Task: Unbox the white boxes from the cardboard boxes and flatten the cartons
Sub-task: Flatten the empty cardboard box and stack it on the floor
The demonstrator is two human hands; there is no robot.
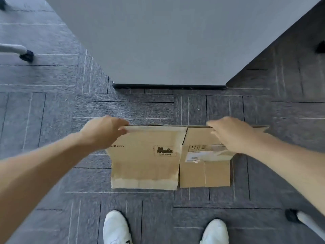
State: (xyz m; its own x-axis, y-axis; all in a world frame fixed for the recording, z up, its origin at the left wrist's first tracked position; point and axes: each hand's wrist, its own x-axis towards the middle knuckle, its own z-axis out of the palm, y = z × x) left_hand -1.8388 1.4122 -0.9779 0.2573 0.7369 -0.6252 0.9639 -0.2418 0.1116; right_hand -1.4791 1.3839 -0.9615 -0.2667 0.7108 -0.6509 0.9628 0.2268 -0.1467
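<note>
The dark grey carpet-tiled floor (52, 106) carried a flattened cardboard carton (146, 159), seemingly lying flat on it. Two white shoes (117, 228) stood near the carton, and chair castors (26, 55) rested further off.

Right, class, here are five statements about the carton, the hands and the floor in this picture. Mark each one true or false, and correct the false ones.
1. The cardboard carton is flattened. True.
2. Only the left hand holds the carton. False: the right hand also has a grip on its top edge.
3. A white box sits on the carton. False: no white box is in view; only a shipping label is stuck on its right panel.
4. The person wears white shoes. True.
5. The carton is held over a wooden table. False: it is above grey carpet tiles, in front of a grey wall panel.
</note>
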